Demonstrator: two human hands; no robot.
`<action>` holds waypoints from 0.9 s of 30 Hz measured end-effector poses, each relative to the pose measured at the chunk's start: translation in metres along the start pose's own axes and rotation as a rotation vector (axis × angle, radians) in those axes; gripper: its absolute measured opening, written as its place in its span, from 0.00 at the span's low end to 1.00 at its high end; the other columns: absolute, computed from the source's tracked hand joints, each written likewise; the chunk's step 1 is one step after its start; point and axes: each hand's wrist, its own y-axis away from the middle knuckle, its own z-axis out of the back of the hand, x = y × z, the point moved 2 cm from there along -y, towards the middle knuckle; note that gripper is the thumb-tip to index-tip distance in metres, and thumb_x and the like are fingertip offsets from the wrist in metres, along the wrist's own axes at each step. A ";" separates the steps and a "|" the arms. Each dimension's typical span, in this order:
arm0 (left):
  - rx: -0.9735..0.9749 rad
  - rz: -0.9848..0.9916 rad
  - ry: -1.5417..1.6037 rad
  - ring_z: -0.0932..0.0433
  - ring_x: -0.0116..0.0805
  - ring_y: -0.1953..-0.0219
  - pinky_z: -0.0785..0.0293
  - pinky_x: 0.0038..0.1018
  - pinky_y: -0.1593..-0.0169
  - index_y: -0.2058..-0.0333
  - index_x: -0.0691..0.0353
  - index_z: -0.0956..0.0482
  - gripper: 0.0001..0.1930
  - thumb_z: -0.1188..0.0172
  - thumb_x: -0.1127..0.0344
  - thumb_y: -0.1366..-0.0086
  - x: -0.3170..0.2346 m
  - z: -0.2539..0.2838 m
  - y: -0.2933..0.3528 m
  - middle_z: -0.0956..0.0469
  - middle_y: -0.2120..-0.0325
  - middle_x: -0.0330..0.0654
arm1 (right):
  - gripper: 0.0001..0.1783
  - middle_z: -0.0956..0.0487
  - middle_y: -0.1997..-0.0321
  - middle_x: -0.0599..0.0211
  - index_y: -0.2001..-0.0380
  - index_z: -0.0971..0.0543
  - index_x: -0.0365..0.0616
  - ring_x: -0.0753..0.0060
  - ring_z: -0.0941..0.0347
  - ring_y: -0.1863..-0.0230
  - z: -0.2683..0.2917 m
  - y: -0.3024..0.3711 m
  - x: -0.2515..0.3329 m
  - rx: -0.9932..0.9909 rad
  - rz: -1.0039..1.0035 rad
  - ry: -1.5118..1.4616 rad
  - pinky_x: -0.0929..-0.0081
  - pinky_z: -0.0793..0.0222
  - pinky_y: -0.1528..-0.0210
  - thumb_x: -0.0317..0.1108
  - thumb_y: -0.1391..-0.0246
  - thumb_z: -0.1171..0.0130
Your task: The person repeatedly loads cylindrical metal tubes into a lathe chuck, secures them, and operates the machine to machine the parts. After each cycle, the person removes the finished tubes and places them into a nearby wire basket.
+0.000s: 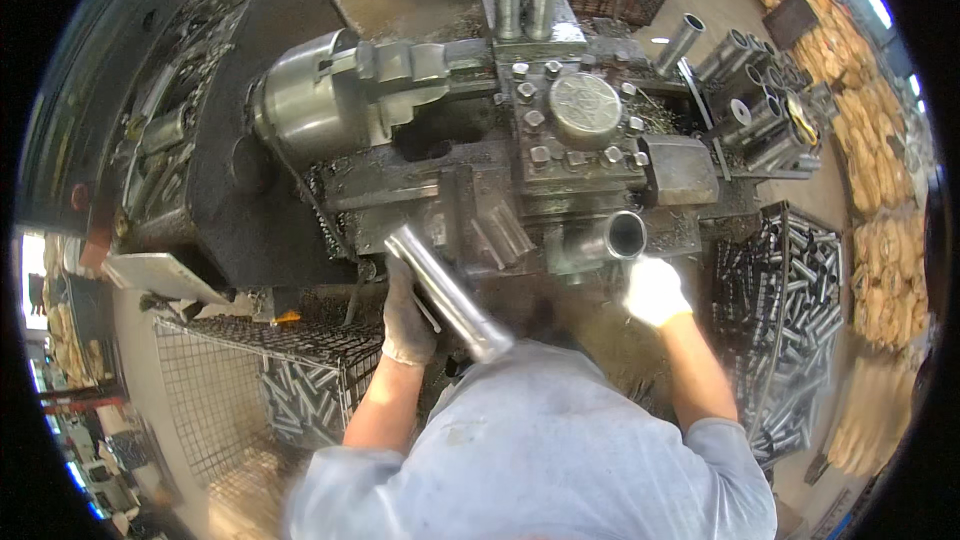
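1. The shiny silver, hollow steel tube sits just off the centre of your view toward 7 o'clock, aslant, with its ends toward 10 and 5 o'clock.
2. Your left hand, in a grey, dirt-stained glove, grips that tube from its 8 o'clock side; the fingers are partly hidden.
3. Your right hand, in a bright white glove, is between 3 and 4 o'clock, just beside a second grey metal tube with an open round mouth. Glare hides whether your fingers are spread, pressed together or touching it.
4. On the dark metal lathe, the silver cylindrical chuck is at 10 o'clock and the square, bolted steel tool post at 1 o'clock.
5. Upright silver tubes stand at 12 o'clock.
6. The grey wire-mesh basket at 8 o'clock contains short metal pieces.
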 end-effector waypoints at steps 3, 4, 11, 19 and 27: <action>-0.075 0.159 0.142 0.11 0.51 0.61 0.10 0.50 0.56 0.45 0.61 0.21 0.46 0.60 0.18 0.29 -0.006 0.024 -0.006 0.13 0.58 0.50 | 0.22 0.14 0.63 0.54 0.47 0.19 0.48 0.44 0.14 0.64 -0.028 -0.002 0.042 -0.050 0.302 0.069 0.54 0.17 0.62 0.42 0.43 0.35; -0.035 0.139 0.176 0.11 0.51 0.61 0.10 0.50 0.57 0.45 0.61 0.20 0.47 0.61 0.19 0.29 -0.005 0.027 -0.013 0.13 0.58 0.50 | 0.21 0.15 0.65 0.54 0.47 0.20 0.46 0.45 0.15 0.67 -0.040 -0.015 0.063 -0.249 0.339 -0.076 0.54 0.17 0.65 0.41 0.43 0.36; -0.022 0.110 0.190 0.12 0.53 0.59 0.12 0.50 0.56 0.44 0.60 0.20 0.42 0.59 0.23 0.26 -0.008 0.066 -0.043 0.13 0.57 0.50 | 0.25 0.14 0.64 0.47 0.47 0.19 0.36 0.50 0.18 0.75 -0.072 -0.106 0.104 -0.370 0.243 -0.123 0.51 0.20 0.71 0.37 0.47 0.34; -0.037 -0.011 0.175 0.24 0.52 0.35 0.31 0.49 0.29 0.30 0.57 0.30 0.39 0.54 0.30 0.23 -0.014 -0.006 -0.037 0.22 0.38 0.49 | 0.38 0.14 0.51 0.46 0.47 0.18 0.34 0.56 0.16 0.49 -0.023 -0.090 0.143 0.542 -0.066 -0.712 0.62 0.21 0.44 0.53 0.53 0.22; 0.829 0.121 -0.140 0.25 0.41 0.36 0.29 0.39 0.29 0.33 0.59 0.28 0.32 0.39 0.45 0.26 0.001 -0.005 -0.163 0.25 0.36 0.48 | 0.46 0.14 0.50 0.51 0.39 0.24 0.36 0.59 0.15 0.50 0.076 -0.051 0.159 0.188 0.323 -0.918 0.62 0.20 0.44 0.42 0.63 0.18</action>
